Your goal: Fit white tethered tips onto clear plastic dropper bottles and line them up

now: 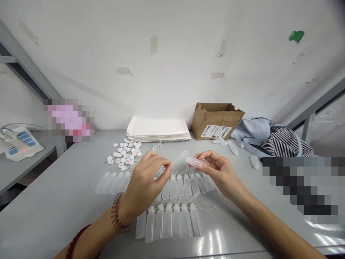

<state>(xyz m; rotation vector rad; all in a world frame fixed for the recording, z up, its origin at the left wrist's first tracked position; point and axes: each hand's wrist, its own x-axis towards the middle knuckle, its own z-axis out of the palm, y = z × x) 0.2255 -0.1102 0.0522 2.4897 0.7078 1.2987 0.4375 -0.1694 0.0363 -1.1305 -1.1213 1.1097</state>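
In my right hand (215,169) is a small translucent plastic bottle (198,162), lying nearly level with its narrow end towards my left hand. My left hand (151,176) is closed in a pinch; what its fingertips hold, if anything, is too fine to make out. A pale thin loop (183,154) shows between the two hands, close to the bottle's tip. Below them stretch two rows of similar bottles: a front row (169,223) and a back row (187,185), many with thin white strings at their necks. My left hand covers part of the back row.
Small white caps (125,153) lie in a pile left of centre. Behind are stacked white envelopes (159,129) and an open cardboard box (215,120). Loose bottles (233,148) lie by the box, near a blue and striped cloth bag (283,140). A white device (24,144) sits far left.
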